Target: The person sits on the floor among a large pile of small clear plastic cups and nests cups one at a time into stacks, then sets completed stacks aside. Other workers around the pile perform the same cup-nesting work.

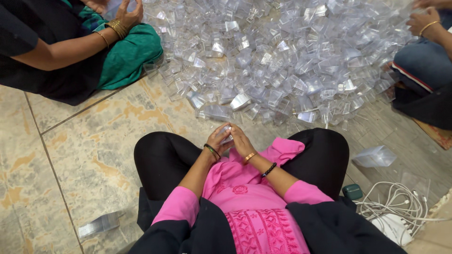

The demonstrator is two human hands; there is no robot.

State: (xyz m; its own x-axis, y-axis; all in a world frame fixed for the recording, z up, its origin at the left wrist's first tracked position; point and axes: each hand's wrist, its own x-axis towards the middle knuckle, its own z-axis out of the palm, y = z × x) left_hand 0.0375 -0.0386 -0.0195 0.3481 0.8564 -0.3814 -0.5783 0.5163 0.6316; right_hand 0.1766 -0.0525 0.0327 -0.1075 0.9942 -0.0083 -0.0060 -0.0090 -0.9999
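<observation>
Over the person's lap, centre near: both hands meet on one small clear plastic piece (pixel 227 133). Left hand (pixel 217 140) and right hand (pixel 242 142) each have their grip closed on it from opposite sides, fingers curled around, so most of it is hidden. Exact shape can't be made out.

Handling judgement: thin-walled transparent plastic, very light, stiff enough to hold form but likely to flex or crack if squeezed hard. Smooth and glossy, so probably slippery. Best taken by the edges or corners with fingertips, not by pinching across a flat wall.

Far of the hands, a big heap of clear plastic pieces (pixel 282 61) lies on the tiled floor (pixel 84 155), spreading left to right. Loose ones sit apart from it: one near left (pixel 100 224), one at right (pixel 375 156).

Other people: an arm with gold bangles (pixel 117 28) far left, working at the heap's edge; another person's hand (pixel 423 21) far right. White cables (pixel 400 200) and a small dark green case (pixel 352 191) lie near right.
</observation>
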